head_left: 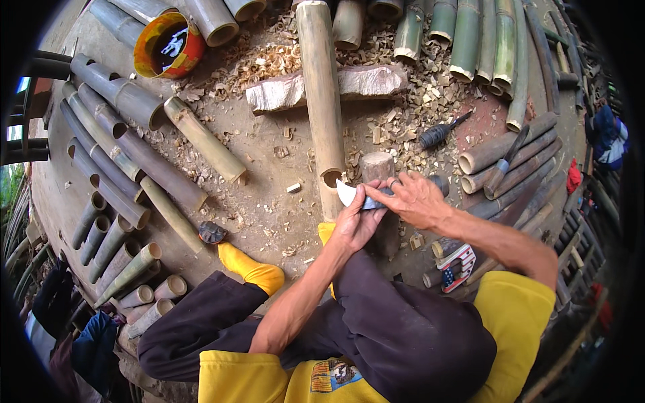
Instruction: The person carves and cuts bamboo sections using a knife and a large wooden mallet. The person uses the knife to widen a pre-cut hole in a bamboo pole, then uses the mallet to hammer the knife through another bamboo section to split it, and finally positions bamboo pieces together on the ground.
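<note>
In front of me, my left hand [358,218] has its fingers closed around a broad blade [347,194] with a bright, pale curved tip, perhaps a knife. My right hand [418,201] bends over the same blade, its fingers pressed on the grey part beside the left thumb. A dark rounded end, possibly the handle, shows past the right hand. Just left of the blade tip lies a long bamboo tube [320,94] with a hole cut near its close end. Its far part rests across a rough pale wood block [275,94]. A short wooden post [377,166] stands behind my fingers.
Bamboo tubes [127,101] lie along the left, with green ones [467,40] at the far right. A yellow-red bucket [169,44] holds dark liquid. A dark-handled pointed tool [435,136], a hatchet-like tool [498,176] and a handsaw [459,267] lie rightward. Shavings [416,111] cover the ground.
</note>
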Demonstrator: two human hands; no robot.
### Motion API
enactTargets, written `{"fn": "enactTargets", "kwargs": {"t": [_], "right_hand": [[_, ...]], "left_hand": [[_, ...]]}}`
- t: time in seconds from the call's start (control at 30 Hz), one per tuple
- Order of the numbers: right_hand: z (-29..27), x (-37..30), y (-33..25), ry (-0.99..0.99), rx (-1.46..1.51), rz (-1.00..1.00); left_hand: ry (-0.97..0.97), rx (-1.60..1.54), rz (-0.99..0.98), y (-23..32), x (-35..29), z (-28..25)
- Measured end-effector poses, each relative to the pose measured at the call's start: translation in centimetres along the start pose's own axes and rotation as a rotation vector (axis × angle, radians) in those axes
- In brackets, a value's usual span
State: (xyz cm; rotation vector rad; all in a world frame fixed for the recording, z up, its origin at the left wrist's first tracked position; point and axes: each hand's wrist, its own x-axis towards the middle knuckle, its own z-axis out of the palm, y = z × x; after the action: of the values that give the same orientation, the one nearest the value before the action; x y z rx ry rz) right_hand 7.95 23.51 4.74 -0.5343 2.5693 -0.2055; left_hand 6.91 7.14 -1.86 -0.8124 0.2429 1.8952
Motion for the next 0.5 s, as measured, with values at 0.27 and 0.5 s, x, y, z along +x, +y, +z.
{"fn": "enactTargets", "kwargs": {"t": [0.27, 0.5], "right_hand": [[1.5, 0.9, -2.8, -0.198, 0.607, 0.248], [4.4, 1.9, -11.0, 0.257, 1.280, 0.672]], "left_hand": [[0.472, 0.370, -0.149, 3.3, -2.0, 2.1], [0.584, 1.136, -0.371, 6.4, -1.3, 2.8]]}}
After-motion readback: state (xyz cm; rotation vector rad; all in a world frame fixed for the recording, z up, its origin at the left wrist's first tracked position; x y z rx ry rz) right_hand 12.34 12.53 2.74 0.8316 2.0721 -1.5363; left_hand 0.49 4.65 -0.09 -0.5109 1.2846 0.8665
